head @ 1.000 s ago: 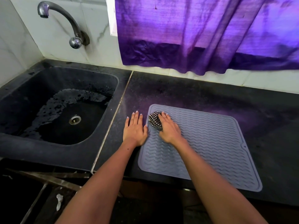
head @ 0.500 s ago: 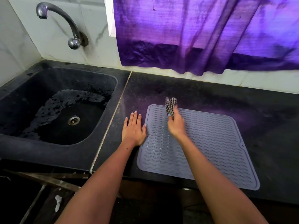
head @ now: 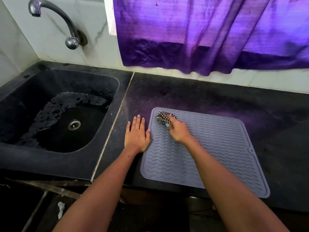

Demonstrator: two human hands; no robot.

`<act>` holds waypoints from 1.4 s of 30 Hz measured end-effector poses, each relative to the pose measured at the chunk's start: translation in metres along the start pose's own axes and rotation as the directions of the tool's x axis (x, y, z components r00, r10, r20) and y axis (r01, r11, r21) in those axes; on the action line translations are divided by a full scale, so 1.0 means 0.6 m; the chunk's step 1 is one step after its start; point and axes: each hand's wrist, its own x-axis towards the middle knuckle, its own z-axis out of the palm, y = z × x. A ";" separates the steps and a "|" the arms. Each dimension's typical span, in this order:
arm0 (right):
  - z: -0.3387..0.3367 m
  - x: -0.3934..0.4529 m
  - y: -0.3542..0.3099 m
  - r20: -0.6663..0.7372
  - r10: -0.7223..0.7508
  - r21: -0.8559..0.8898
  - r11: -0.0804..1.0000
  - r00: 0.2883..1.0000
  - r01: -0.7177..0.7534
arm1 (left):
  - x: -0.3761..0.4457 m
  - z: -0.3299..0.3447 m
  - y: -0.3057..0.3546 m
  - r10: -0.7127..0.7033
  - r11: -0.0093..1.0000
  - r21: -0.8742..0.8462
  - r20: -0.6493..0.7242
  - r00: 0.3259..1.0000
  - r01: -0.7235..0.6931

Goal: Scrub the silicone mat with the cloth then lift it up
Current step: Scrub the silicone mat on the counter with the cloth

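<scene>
A grey silicone mat (head: 209, 148) with wavy ridges lies flat on the black countertop (head: 192, 92), its near edge at the counter's front. A small black-and-white checked cloth (head: 163, 118) sits bunched at the mat's far left corner. My right hand (head: 178, 129) holds the cloth there, pressing it onto the mat. My left hand (head: 137, 134) rests flat on the counter beside the mat's left edge, fingers straight, thumb touching the mat's rim.
A black sink (head: 55, 113) with a wet bottom and a drain (head: 74, 124) lies to the left. A metal tap (head: 66, 27) juts from the tiled wall. A purple curtain (head: 209, 34) hangs over the counter's back. Bare counter lies right of the mat.
My right hand lifted the cloth up off the mat, then brought it back down onto the far left corner. My left hand stayed flat in place.
</scene>
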 end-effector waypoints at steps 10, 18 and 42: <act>-0.049 -0.012 0.041 -0.253 0.128 0.057 0.991 0.959 -0.118 | 0.001 0.001 -0.002 0.004 1.000 0.004 -0.006 1.000 -0.004; 0.036 -0.043 0.056 -0.148 -0.004 -0.303 0.952 0.989 -0.041 | 0.003 0.005 -0.001 0.009 1.000 -0.003 -0.025 1.000 -0.009; 0.012 -0.090 0.074 -0.063 0.124 -0.154 0.979 0.990 -0.133 | 0.002 0.003 -0.001 -0.011 1.000 0.005 -0.018 1.000 0.012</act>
